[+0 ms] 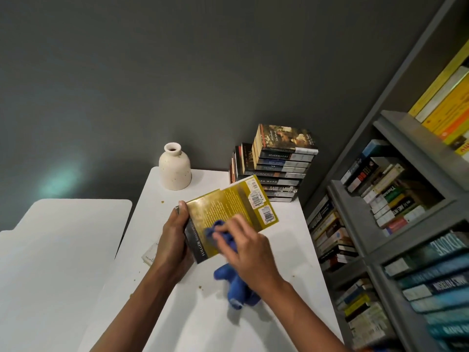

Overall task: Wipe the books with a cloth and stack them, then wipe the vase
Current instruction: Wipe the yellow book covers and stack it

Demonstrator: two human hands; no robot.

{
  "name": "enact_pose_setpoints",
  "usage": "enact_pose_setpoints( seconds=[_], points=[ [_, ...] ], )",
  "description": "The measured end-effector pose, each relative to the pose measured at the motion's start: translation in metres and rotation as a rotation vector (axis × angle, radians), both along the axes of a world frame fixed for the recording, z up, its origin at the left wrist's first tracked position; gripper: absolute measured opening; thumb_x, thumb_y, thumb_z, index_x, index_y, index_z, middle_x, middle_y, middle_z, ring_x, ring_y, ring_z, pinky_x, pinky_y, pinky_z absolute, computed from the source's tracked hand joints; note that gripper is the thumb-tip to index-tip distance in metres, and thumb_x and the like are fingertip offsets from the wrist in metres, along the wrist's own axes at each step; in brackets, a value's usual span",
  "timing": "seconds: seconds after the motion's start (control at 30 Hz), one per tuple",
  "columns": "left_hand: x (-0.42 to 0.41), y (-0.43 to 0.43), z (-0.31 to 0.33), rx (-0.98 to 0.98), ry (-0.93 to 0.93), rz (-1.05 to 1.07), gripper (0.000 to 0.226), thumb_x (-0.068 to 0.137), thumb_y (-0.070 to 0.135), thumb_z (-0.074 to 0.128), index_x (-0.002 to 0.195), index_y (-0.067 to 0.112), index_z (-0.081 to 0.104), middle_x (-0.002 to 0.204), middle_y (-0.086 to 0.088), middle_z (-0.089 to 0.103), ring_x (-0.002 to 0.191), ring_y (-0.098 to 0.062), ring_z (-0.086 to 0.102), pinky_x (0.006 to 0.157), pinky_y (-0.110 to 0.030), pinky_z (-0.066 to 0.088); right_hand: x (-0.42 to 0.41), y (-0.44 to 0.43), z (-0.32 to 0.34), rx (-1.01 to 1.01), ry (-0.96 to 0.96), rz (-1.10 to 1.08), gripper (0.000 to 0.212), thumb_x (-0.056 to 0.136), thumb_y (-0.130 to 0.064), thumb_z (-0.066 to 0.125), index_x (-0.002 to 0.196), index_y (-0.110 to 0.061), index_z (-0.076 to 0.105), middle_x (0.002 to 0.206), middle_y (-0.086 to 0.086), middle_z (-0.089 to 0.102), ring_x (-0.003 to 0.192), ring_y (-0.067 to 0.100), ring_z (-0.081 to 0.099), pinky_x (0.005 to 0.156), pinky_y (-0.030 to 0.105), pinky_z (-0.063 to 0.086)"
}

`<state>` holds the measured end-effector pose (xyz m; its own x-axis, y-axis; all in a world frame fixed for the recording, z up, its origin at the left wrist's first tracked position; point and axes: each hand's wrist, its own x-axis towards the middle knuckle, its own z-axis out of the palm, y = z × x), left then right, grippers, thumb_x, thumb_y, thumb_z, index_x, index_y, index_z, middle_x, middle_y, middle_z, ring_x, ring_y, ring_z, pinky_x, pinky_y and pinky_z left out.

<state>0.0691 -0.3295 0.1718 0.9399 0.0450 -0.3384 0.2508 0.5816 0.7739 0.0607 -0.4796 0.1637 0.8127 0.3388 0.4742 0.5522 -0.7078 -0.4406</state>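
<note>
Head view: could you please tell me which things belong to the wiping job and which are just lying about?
Job: yellow book in the left hand, blue cloth in the right hand, stack of books, vase.
Lying about: bookshelf, crumbs on the white table.

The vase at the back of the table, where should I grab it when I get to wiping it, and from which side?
Probably wrap a hand round the wide body of the vase, coming from the front: it stands upright near the back edge of the table, with the book stack to its right. The short neck looks too narrow for a firm hold.
</note>
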Motion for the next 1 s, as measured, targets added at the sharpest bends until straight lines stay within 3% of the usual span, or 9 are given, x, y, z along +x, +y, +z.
enact_pose_setpoints(
  seconds=[0.1,0.17,0.33,0.57,0.63,0.7,0.8,0.9,1.0],
  points=[
    [0.0,0.002,0.001,0.084,-0.034,0.03,0.031,0.101,0.039,0.04,0.109,0.012,0.054,0.082,-0.002,0.073,0.07,-0.017,0.072,0.055,-0.033,0.057,0.02,-0.033,-0.006,0.081,-0.014,-0.235,0.018,0.097,-0.037,0.044,0.093,-0.02,0.049,0.092,-0.002,0.051,0.065,0.012,0.056,0.05,0.026,0.048],
    [-0.001,0.001,0.003,0.138,-0.049,0.025,0.028,0.1,0.036,0.042,0.108,0.011,0.052,0.085,-0.003,0.069,0.065,-0.013,0.071,0.052,-0.029,0.056,0.033,-0.052,-0.009,0.094,0.013,-0.349,0.016,0.098,-0.03,0.049,0.093,-0.015,0.051,0.093,0.001,0.053,0.068,0.013,0.055,0.053,0.028,0.046],
    [0.0,0.001,0.007,0.421,-0.179,0.027,0.036,0.092,0.038,0.051,0.116,0.011,0.052,0.11,-0.006,0.065,0.094,-0.016,0.067,0.061,-0.021,0.055,0.046,-0.086,-0.007,0.307,0.272,-0.58,0.014,0.099,-0.026,0.049,0.092,-0.014,0.051,0.079,-0.006,0.055,0.077,0.022,0.058,0.064,0.038,0.048],
    [0.006,-0.009,0.015,0.879,-0.552,-0.043,0.021,0.092,0.048,0.056,0.1,0.029,0.052,0.094,0.017,0.062,0.089,-0.005,0.06,0.067,-0.011,0.048,0.053,-0.092,0.025,0.527,0.949,-0.471,0.086,0.079,-0.078,0.02,0.076,-0.009,0.069,0.079,0.009,0.071,0.08,0.023,0.065,0.077,0.032,0.047],
    [0.007,-0.015,0.016,0.942,-0.662,-0.086,0.013,0.091,0.041,0.057,0.102,0.033,0.054,0.094,0.026,0.062,0.084,0.001,0.059,0.068,-0.009,0.044,0.054,-0.092,0.022,0.715,1.005,-0.415,0.092,0.071,-0.085,0.023,0.091,-0.01,0.072,0.091,0.013,0.073,0.089,0.025,0.068,0.09,0.036,0.05],
    [0.009,-0.018,0.017,0.95,-0.738,-0.16,0.015,0.09,0.039,0.057,0.105,0.037,0.057,0.098,0.029,0.062,0.083,0.002,0.06,0.07,-0.01,0.045,0.055,-0.098,0.018,0.891,1.04,-0.36,0.089,0.07,-0.085,0.032,0.109,-0.013,0.069,0.102,0.012,0.072,0.099,0.025,0.067,0.101,0.042,0.046],
    [0.016,-0.016,0.012,0.877,-0.75,-0.236,0.027,0.088,0.041,0.056,0.115,0.043,0.059,0.113,0.022,0.063,0.106,-0.007,0.059,0.086,-0.024,0.05,0.057,-0.109,0.017,1.034,1.121,-0.276,0.074,0.078,-0.076,0.041,0.109,-0.016,0.07,0.106,0.013,0.072,0.101,0.027,0.067,0.102,0.044,0.044],
    [0.024,-0.014,0.004,0.94,-0.774,-0.278,0.032,0.087,0.051,0.058,0.119,0.047,0.058,0.126,0.024,0.059,0.132,-0.005,0.042,0.103,-0.036,0.043,0.054,-0.113,0.022,1.073,1.256,-0.146,0.05,0.085,-0.059,0.054,0.091,-0.014,0.075,0.094,0.014,0.071,0.082,0.024,0.067,0.086,0.033,0.051],
    [0.03,-0.015,0.001,1.039,-0.779,-0.283,0.037,0.082,0.069,0.053,0.116,0.054,0.059,0.141,0.029,0.043,0.134,-0.004,0.032,0.107,-0.043,0.033,0.056,-0.116,0.018,1.089,1.331,-0.127,0.031,0.082,-0.04,0.062,0.079,-0.012,0.074,0.079,0.01,0.067,0.068,0.018,0.064,0.071,0.027,0.051]
  ],
)
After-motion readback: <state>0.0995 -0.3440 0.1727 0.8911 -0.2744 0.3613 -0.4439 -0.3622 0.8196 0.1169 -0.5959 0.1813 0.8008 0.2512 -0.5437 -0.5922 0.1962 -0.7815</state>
